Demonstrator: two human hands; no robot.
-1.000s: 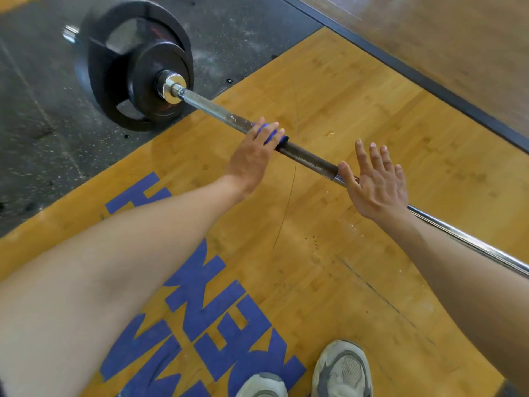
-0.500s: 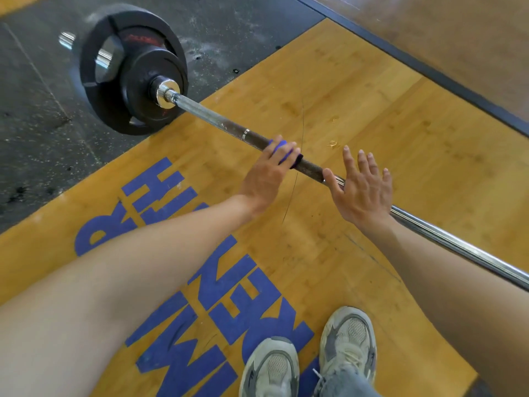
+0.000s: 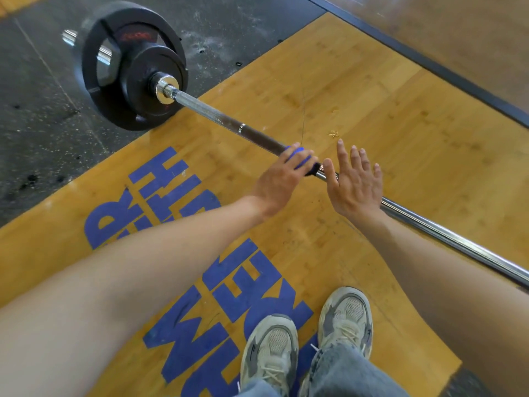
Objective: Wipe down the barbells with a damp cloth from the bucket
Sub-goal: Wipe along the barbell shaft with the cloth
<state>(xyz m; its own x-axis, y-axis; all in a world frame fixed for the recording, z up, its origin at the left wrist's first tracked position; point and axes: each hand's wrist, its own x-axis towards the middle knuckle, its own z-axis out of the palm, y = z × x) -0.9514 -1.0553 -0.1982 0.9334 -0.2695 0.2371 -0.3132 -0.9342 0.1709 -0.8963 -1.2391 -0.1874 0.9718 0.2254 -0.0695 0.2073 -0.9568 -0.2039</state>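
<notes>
A steel barbell (image 3: 217,115) lies across the yellow wooden platform, running from upper left to lower right. Black weight plates (image 3: 134,67) load its left end. My left hand (image 3: 279,181) presses a blue cloth (image 3: 300,160) around the shaft, fingers wrapped over it. Just to its right, my right hand (image 3: 353,181) rests flat on the bar with fingers spread and holds nothing. The bar is dark and wet-looking left of the cloth, shiny chrome to the right. No bucket shows in this view.
Blue lettering (image 3: 229,282) covers the platform near my two grey sneakers (image 3: 309,330). Black rubber flooring (image 3: 37,90) lies under the plates at upper left. A dark border strip (image 3: 446,70) edges the platform at upper right, with brown floor beyond.
My left hand has slid the blue cloth rightward along the bar, away from the plates, closing up on the right hand. The view has shifted so the feet show more.
</notes>
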